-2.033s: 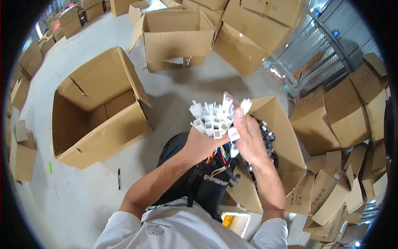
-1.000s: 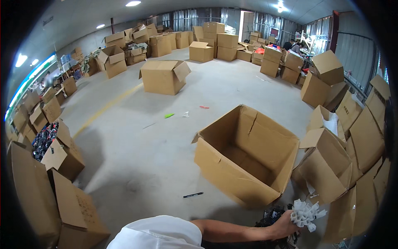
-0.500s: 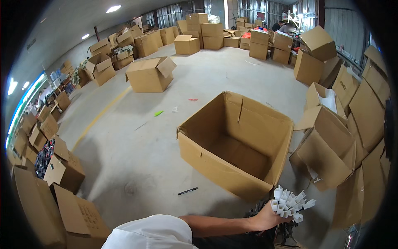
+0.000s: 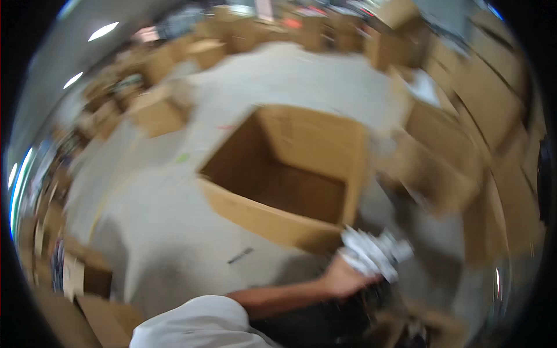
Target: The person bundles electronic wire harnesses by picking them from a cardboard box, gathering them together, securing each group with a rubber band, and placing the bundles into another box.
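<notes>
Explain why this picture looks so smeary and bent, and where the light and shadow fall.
Head view: blur smears the white connectors in the left hand and the black pen; head view: ceiling lights glare upper left, soft shadows darken the grey floor; head view: fisheye distortion curves edges near the blackened rim.

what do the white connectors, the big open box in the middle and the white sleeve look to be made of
White connectors: probably plastic, judging by their even white colour and blocky ends; motion blur hides whether they are glossy or matt.
Big open box: cardboard, matt, from its plain tan, thin walls.
White sleeve: likely soft fabric, matt, as it drapes loosely; fibre unclear.
</notes>
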Motion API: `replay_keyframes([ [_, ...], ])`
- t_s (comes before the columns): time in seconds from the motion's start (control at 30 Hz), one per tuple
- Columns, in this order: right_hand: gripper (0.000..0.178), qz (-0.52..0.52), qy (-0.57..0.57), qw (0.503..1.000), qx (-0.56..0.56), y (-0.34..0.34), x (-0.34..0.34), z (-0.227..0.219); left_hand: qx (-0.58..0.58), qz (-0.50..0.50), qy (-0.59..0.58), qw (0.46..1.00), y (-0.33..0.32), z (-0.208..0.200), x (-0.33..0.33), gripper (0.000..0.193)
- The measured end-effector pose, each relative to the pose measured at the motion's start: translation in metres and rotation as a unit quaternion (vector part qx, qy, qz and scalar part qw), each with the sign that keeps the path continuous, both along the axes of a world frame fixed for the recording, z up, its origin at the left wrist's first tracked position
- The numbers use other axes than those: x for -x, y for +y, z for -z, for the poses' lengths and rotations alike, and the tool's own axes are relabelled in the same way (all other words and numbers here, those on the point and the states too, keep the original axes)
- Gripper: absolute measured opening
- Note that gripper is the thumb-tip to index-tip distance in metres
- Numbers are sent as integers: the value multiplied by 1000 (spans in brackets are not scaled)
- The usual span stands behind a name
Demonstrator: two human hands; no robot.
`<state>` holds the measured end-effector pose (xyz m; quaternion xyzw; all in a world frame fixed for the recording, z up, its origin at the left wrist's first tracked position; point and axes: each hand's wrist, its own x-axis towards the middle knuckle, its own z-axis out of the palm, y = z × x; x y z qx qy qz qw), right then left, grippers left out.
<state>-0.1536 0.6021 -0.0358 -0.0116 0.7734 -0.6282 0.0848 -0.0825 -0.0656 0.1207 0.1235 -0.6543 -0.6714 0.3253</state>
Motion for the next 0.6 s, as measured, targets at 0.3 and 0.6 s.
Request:
replay_keyframes([
  [0.3, 20, 98, 153, 768, -614, -154, 57, -76, -109, 21, -24, 993, -2, 17, -1, 43],
  [0.6, 29, 78, -4, 763, -641, -190, 153, -11, -69, -32, -43, 996, -11, 4, -8, 40],
])
